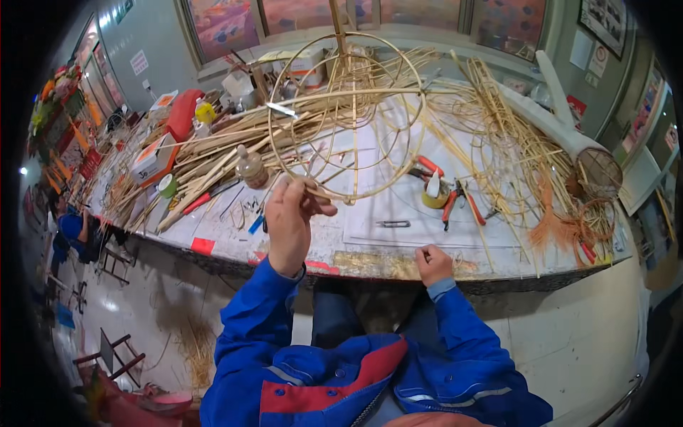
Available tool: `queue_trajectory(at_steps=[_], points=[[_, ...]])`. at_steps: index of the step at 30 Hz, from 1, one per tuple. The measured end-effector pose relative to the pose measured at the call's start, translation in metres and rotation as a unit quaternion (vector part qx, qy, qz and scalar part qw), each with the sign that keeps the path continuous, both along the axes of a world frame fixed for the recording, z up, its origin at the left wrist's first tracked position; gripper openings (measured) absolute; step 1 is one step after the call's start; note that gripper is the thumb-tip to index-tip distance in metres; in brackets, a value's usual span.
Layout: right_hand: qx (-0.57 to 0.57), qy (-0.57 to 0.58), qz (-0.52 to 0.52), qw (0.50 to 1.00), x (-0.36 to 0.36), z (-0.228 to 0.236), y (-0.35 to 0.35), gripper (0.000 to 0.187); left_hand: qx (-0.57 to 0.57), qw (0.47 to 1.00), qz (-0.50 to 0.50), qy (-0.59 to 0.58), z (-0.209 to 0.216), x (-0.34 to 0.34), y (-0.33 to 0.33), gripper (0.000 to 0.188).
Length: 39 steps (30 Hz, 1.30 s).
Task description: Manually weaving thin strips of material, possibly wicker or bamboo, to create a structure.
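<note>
My left hand [290, 217] pinches the lower rim of a round bamboo frame [354, 135], raised above the table. Thin strips cross inside the hoop, and a straight strip runs upright through it. My right hand [433, 265] is curled into a fist at the table's front edge, with nothing showing in it. Between the hands and the frame lies a white paper sheet [427, 237] bearing a small metal tool [393, 223], perhaps snips. To its right are red-handled pliers [449, 210], another red-handled tool [430, 166] and a small white-topped bottle [433, 186] by a yellow tape roll [431, 201].
Bamboo strips [213, 160] pile up at the left, beside a clear bottle [250, 167] and a green tape roll [167, 186]. More bamboo frames [491, 92] crowd the right side near a white tubular form [541, 117]. A person [71, 226] sits far left; a folding stool [110, 356] stands on the floor.
</note>
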State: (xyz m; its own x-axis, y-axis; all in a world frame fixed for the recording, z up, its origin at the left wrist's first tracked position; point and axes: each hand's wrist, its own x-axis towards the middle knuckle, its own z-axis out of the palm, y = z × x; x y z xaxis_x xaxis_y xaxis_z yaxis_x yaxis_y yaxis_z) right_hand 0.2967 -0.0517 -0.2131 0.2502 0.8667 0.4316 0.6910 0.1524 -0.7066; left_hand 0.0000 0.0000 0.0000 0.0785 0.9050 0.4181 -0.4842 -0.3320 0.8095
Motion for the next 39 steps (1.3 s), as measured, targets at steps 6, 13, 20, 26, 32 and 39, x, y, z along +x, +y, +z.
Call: queue_trajectory(at_steps=[6, 13, 20, 26, 32, 39], points=[[-0.006, -0.032, -0.015, 0.999, 0.002, -0.006, 0.004, 0.020, -0.068, 0.995, 0.056, 0.036, -0.073, 0.008, -0.035, 0.029], [-0.042, 0.029, -0.006, 0.999, -0.003, 0.006, 0.002, 0.020, -0.165, 0.980, 0.075, 0.084, -0.158, -0.003, -0.055, 0.028], [-0.061, 0.069, -0.027, 0.995, 0.010, 0.024, 0.000, 0.018, -0.189, 0.973, 0.040, 0.129, -0.193, -0.010, -0.049, 0.027], [0.038, -0.136, -0.185, 0.973, 0.110, 0.047, 0.019, 0.015, -0.212, 0.969, 0.043, 0.117, -0.190, -0.009, -0.053, 0.026], [-0.179, -0.264, -0.090, 0.943, 0.162, 0.022, 0.003, 0.022, -0.240, 0.962, 0.055, 0.122, -0.190, -0.002, -0.056, 0.029], [-0.311, 0.371, 0.032, 0.874, 0.121, 0.026, -0.040, 0.029, -0.265, 0.957, 0.023, 0.112, -0.185, 0.000, -0.057, 0.028]])
